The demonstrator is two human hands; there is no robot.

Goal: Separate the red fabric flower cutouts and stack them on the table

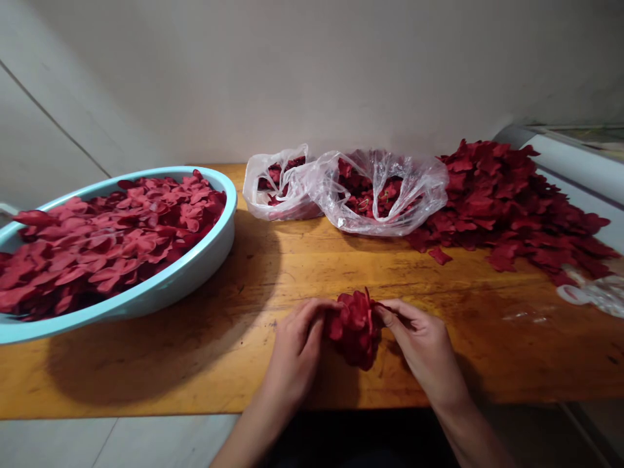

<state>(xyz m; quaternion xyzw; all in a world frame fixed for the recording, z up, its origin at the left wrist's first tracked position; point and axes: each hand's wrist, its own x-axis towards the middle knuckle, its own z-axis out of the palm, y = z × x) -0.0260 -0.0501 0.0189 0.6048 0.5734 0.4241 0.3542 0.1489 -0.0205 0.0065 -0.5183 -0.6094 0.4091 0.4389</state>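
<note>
Over the front of the wooden table, a bunch of dark red artificial flower petals is held between my two hands. My left hand is closed on the bunch's left side, some of its fingers hidden behind the petals. On the other side, my right hand pinches the edge of a red petal, thumb against fingers. Whether that petal is joined to the bunch, I cannot tell.
A light blue basin heaped with red flowers stands at the left. Behind my hands sit a smaller clear plastic bag and a larger one, both holding red pieces. A loose pile of red petals covers the back right, near crumpled plastic.
</note>
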